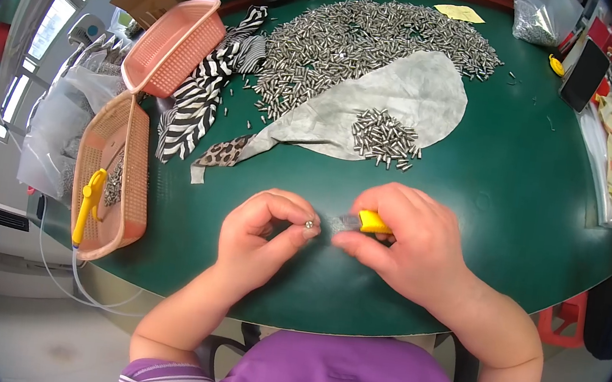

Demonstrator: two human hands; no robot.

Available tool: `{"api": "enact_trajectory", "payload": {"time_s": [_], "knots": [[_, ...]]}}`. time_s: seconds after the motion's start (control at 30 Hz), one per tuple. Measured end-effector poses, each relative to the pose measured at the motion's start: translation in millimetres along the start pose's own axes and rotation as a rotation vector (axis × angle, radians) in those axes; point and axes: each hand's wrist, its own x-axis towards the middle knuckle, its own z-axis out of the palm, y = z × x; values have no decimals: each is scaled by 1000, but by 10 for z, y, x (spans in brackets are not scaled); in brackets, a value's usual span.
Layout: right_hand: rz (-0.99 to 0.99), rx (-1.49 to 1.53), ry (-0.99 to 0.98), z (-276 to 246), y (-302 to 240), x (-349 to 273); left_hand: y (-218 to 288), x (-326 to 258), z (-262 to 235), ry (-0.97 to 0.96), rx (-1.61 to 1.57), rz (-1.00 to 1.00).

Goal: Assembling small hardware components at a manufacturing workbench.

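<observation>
Near the front of the green table, my left hand (264, 230) pinches a small silvery metal part (309, 224) between thumb and fingertips. My right hand (417, 231) is closed round a yellow-handled tool (372, 222) with a grey front part. That tool's tip points left toward the metal part; it is blurred, so I cannot tell its exact kind or whether it touches. Beyond my hands, a small heap of metal parts (387, 136) lies on a grey cloth (330, 118). Behind the cloth spreads a large pile of similar metal parts (386, 37).
Two pink plastic baskets, an upper one (135, 63) and a lower one (140, 205), stand at the left edge. A yellow air gun (89, 202) with a hose rests in the lower basket. Zebra-striped fabric (198, 101) lies beside them. A black phone (585, 76) stands at the far right.
</observation>
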Motion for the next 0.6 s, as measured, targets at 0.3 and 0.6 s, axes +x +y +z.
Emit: {"api": "enact_trajectory", "payload": {"time_s": [0.3, 0.6], "knots": [[-152, 45, 7, 68, 38, 42, -16, 32, 36, 18, -45, 5], [-156, -47, -92, 7, 33, 10, -49, 30, 35, 45, -117, -49]]}}
